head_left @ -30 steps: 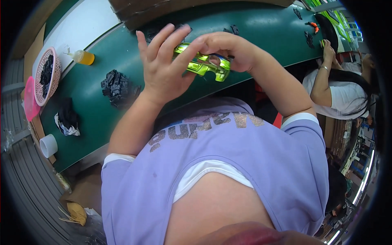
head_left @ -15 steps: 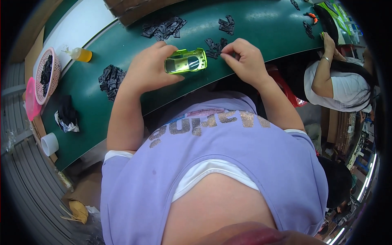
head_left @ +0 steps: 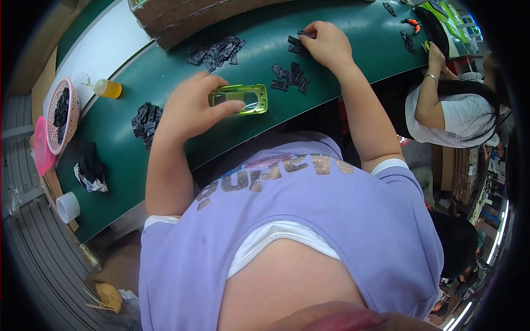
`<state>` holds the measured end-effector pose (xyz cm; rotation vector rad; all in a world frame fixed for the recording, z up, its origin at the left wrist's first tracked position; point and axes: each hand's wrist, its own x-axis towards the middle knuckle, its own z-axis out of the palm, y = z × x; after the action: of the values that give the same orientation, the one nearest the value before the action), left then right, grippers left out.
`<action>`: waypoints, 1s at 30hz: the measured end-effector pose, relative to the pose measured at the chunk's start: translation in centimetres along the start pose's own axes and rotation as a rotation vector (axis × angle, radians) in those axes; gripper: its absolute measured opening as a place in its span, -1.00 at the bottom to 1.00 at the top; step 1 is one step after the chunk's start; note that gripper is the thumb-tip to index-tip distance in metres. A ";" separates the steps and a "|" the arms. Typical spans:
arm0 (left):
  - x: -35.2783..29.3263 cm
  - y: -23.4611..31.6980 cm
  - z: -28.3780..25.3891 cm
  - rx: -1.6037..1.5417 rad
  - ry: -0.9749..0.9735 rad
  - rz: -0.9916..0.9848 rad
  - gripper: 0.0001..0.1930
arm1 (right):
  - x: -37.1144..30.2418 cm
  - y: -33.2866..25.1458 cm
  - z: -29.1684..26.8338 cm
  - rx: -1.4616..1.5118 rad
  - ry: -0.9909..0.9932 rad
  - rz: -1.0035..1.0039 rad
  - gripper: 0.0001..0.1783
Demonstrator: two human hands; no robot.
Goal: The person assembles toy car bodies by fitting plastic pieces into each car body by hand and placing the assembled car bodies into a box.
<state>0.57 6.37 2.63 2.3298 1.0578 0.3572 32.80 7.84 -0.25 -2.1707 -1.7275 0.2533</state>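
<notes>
My left hand (head_left: pixel 193 105) grips a shiny green toy car body (head_left: pixel 255 100), thumb across its top and fingers behind it, just above the green table. Farther off, my right hand (head_left: pixel 326 47) pinches at a small pile of black plastic parts (head_left: pixel 296 46), fingertips closed on one dark piece. Nearer to me lies another small group of black parts (head_left: pixel 291 76), between the car body and my right forearm. Beyond my left hand spreads a larger heap of black parts (head_left: pixel 217 52). A further dark heap (head_left: pixel 147 124) sits beside my left forearm.
A cardboard box (head_left: pixel 182 22) stands at the far edge. To the left are a bottle of yellow liquid (head_left: pixel 107 89), a pink basket (head_left: pixel 70 124) of black parts, a dark cloth (head_left: pixel 91 163) and a white cup (head_left: pixel 68 207). Another person (head_left: pixel 447 113) works at the right.
My right hand has reached away from me, from the nearer group of black parts to the farther pile. The left hand has turned the car body and brought it slightly nearer and leftward.
</notes>
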 end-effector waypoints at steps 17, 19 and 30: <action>0.1 -0.8 0.1 -0.057 -0.013 -0.075 -0.71 | -6.9 -5.0 -0.8 0.074 -0.232 -0.423 -0.81; 0.1 -1.2 0.2 -0.171 -0.021 -0.070 -0.72 | -6.9 -5.2 -0.9 0.048 -0.253 -0.427 -0.76; 0.6 -1.3 1.2 -0.386 0.035 -0.154 -0.78 | -6.8 -5.5 -2.7 1.092 -0.448 -0.155 -0.71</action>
<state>0.70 7.10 0.86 1.8957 1.0703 0.4956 27.17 1.86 3.78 -1.2050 -1.3860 1.3466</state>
